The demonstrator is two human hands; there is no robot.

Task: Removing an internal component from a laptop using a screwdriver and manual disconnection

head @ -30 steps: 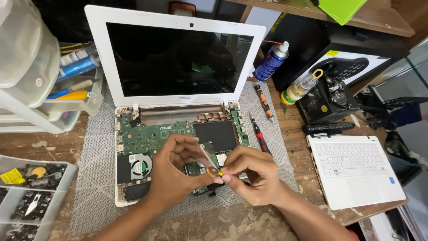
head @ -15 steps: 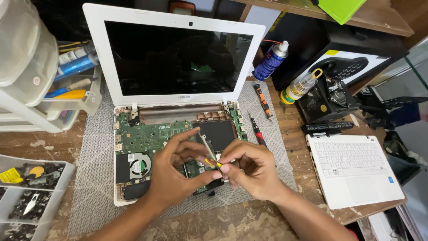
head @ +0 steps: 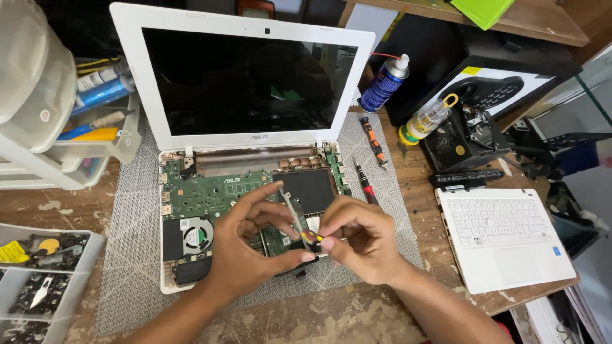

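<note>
We see both hands over the opened laptop (head: 191, 210), at 6 o'clock of the mainboard. Right hand (head: 360, 245) pinches a small screwdriver (head: 310, 236) by its yellow-red end; left hand (head: 245, 251) is closed loosely around the thin metal shaft, probably steadying it. Tool is light, stiff and slippery; best held at the handle. Since half a second ago both hands have barely shifted.

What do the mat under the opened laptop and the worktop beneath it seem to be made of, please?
The mat looks like grey woven or mesh fabric, perhaps rubbery: a fine grid texture shows, matte. The worktop appears to be worn wood: brown grain with pale scuffs and chipped patches. The laptop casing seems smooth white plastic.
</note>
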